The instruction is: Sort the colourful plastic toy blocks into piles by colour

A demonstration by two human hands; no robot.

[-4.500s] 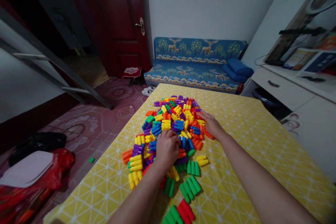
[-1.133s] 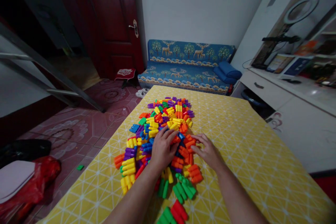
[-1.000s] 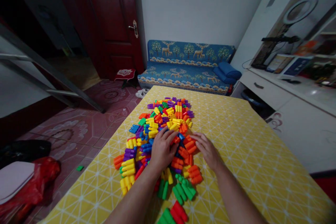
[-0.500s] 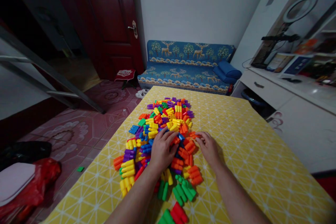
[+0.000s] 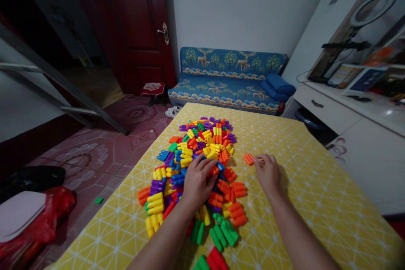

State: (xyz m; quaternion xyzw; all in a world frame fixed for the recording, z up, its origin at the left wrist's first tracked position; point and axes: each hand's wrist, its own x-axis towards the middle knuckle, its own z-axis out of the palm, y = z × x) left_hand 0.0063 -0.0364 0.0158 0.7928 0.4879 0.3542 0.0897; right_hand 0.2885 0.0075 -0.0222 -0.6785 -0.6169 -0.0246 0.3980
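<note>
A long heap of plastic building blocks (image 5: 186, 152) in orange, yellow, blue, purple, green and red lies on the table. My left hand (image 5: 199, 181) rests on the heap's near half, its fingers curled round an orange block (image 5: 214, 171) that shows between thumb and forefinger; blue blocks (image 5: 220, 168) lie beside it. Right of the heap, my right hand (image 5: 267, 172) pinches the end of another orange block (image 5: 249, 159) over bare cloth. Its lower fingers are partly hidden. Several orange blocks (image 5: 238, 189) lie between the two hands.
The table wears a yellow patterned cloth (image 5: 303, 202). Green blocks (image 5: 223, 236) and a red block (image 5: 217, 259) lie near me. Beyond stands a blue sofa (image 5: 218, 86); a white cabinet (image 5: 357, 143) is at right, a metal ladder (image 5: 60, 93) at left.
My right hand has moved right, away from the heap, drawing an orange block out with it. My left hand has stayed in place on the heap. The view has shifted slightly.
</note>
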